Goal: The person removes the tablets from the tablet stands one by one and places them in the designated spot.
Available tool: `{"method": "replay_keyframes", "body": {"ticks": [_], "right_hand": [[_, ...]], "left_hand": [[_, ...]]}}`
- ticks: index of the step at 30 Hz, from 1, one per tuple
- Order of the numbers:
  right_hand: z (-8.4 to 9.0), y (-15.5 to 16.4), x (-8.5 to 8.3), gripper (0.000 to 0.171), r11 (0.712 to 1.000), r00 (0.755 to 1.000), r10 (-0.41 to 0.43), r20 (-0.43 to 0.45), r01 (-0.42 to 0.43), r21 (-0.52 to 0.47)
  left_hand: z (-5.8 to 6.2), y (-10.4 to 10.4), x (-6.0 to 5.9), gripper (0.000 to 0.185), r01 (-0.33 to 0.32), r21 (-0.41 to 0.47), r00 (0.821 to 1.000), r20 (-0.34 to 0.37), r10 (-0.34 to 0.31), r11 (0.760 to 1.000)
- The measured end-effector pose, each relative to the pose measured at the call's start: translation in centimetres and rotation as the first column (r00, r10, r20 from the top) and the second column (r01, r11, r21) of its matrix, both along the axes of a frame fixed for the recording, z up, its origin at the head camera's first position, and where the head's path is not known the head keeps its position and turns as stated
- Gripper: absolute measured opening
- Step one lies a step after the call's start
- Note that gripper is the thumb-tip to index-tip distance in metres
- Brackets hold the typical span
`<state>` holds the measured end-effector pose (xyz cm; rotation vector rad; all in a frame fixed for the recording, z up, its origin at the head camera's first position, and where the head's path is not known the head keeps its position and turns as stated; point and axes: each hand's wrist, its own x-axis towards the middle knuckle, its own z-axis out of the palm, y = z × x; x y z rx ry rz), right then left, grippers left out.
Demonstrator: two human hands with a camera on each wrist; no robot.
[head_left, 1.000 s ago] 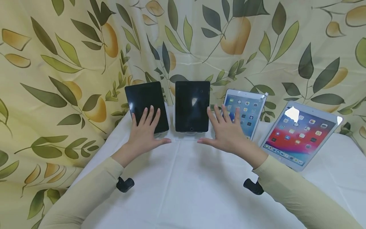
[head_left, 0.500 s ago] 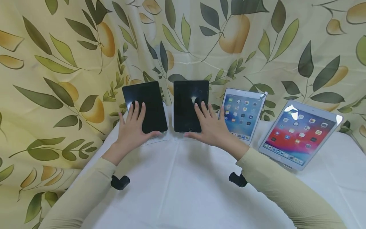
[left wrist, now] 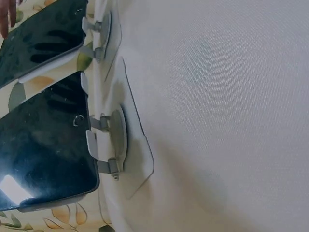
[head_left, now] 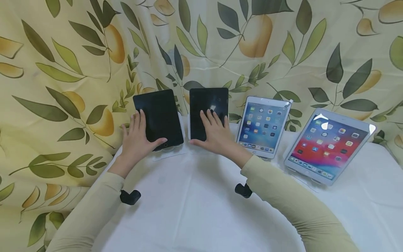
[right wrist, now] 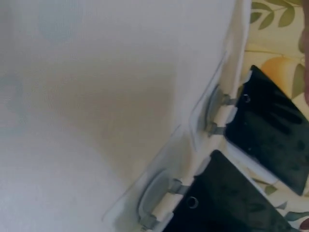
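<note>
My left hand [head_left: 134, 140] is at the lower left edge of the leftmost dark-screened tablet [head_left: 163, 112]. Its fingers point upward, and the thumb reaches across the tablet's lower edge. In front of the second dark tablet [head_left: 201, 99] is my right hand [head_left: 218, 135], fingers spread and overlapping the screen. Neither hand grips anything. Both dark tablets lean on grey stands [left wrist: 118, 137] with small front clips, as the left wrist view shows. A few fingertips [left wrist: 7, 17] appear in that view's upper left corner, and finger reflections show on the dark glass.
Two white tablets with lit screens stand to the right: a smaller one with a blue background [head_left: 262, 122] and a larger, tilted one in red and blue [head_left: 329, 145]. A white cloth [head_left: 189, 210] covers the table. Behind hangs a leaf-and-fruit curtain [head_left: 201, 42].
Both hands have moved left. The right hand passed from beside the blue-screened tablet to the second dark one; the left hand slid toward the first tablet's left edge. The tablets stay in place.
</note>
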<state>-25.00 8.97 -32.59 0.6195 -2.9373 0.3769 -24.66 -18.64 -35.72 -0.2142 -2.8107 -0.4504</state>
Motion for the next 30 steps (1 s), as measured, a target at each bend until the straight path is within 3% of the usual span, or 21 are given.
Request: {"method": "replay_keyframes", "body": {"ticks": [8, 13, 17, 20, 24, 30], "right_hand": [[-1.3, -2.1, -1.7, 0.096, 0.991, 0.997, 0.001, -0.078, -0.012, -0.131], [-2.2, -3.3, -1.9, 0.089, 0.962, 0.998, -0.007, -0.060, -0.010, -0.272], [-3.0, -4.6, -2.4, 0.083, 0.912, 1.000, 0.003, 0.002, -0.001, -0.411], [-3.6, -5.5, -2.8, 0.077, 0.862, 0.998, 0.004, 0.061, 0.027, -0.505], [-4.3, -6.6, -3.4, 0.071, 0.822, 0.990, -0.003, 0.138, 0.081, -0.564], [-4.4, -7.7, -3.6, 0.072, 0.840, 0.984, -0.005, 0.176, 0.100, -0.533]], "left_hand": [[-0.7, 0.0, -0.5, 0.118, -0.025, 0.065, 0.995, -0.097, 0.031, 0.998], [-1.3, 0.2, -0.6, 0.114, -0.062, 0.185, 0.988, -0.125, 0.086, 0.981], [-2.2, 0.0, -0.4, 0.105, -0.103, 0.315, 0.980, -0.131, 0.151, 0.943], [-2.9, 0.0, -0.4, 0.094, -0.116, 0.418, 0.971, -0.142, 0.191, 0.901], [-3.5, 0.0, -0.4, 0.083, -0.147, 0.518, 0.964, -0.116, 0.240, 0.843], [-4.2, 0.1, -0.8, 0.077, -0.152, 0.578, 0.964, -0.091, 0.249, 0.802]]}}
